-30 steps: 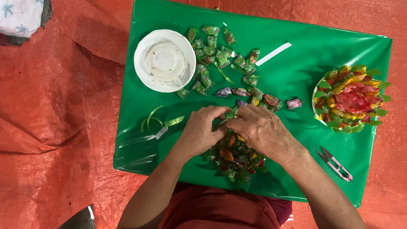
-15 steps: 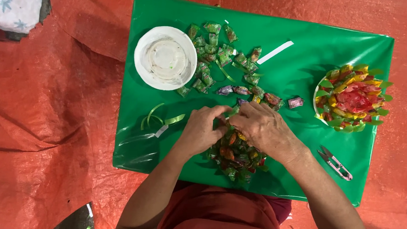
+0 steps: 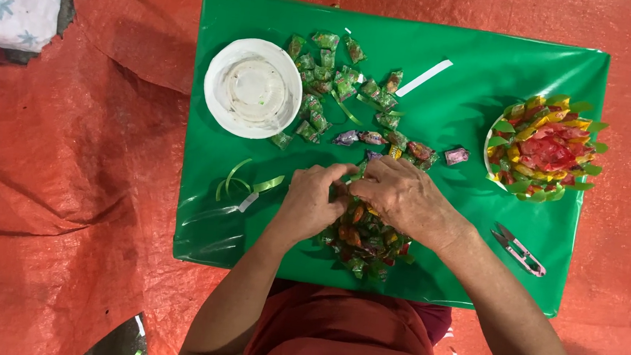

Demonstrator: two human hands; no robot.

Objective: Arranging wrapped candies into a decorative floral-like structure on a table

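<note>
Both hands' fingers [image 3: 331, 177] grasping candy cluster [image 3: 363, 242] — near green sheet [image 3: 452, 98] front edge.

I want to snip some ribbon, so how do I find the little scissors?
Start at the green sheet spread on the orange tarp. Go to its near right corner, beyond the person's right forearm. The thread snips lie there alone: slim, pinkish-handled with metal blades, unlike the wrapped candies and the candy-covered plate.

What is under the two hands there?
A cluster of wrapped candies lies on the green sheet, under the left hand and right hand. Its upper part, and what the fingertips pinch, is covered.
</note>
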